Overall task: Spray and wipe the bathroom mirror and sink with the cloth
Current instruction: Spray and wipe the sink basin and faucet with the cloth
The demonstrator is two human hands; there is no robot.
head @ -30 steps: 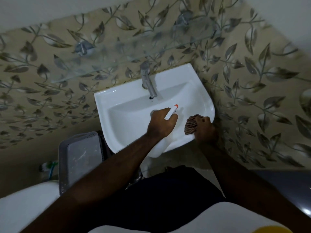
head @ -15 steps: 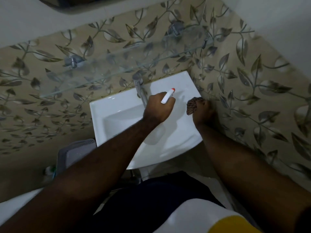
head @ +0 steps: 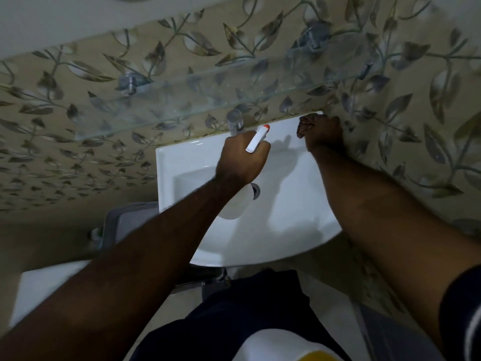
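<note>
Below, seen from overhead: white sink (head: 286, 217), mounted against leaf-patterned wall tiles (head: 78, 142), drain (head: 256, 190) partly hidden under the left wrist. Left hand (head: 240, 160) over the back of the basin, fingers wrapped tight round the neck of a white spray bottle (head: 235, 204); nozzle with its orange tip (head: 266, 126) stuck out past the knuckles, aimed toward the back wall; rounded bottle body hung beneath the wrist, over the basin. Chrome tap (head: 235, 122) just behind that hand, touching or nearly so, hard to tell which. Right hand (head: 324, 135) at the far right corner of the sink rim, close against the tiled side wall, fingers bunched on a dark patterned cloth (head: 304, 125); cloth pressed onto the back ledge of the sink, most of it covered by the hand. Glass shelf (head: 182, 100) on two metal brackets above the tap, nothing on it that could be made out. Grey lidded bin (head: 125, 220) on the floor left of the sink, partly behind the left forearm. Mirror barely in view, only a dark sliver at the top left edge. Dim light throughout, fine detail of the cloth lost.
</note>
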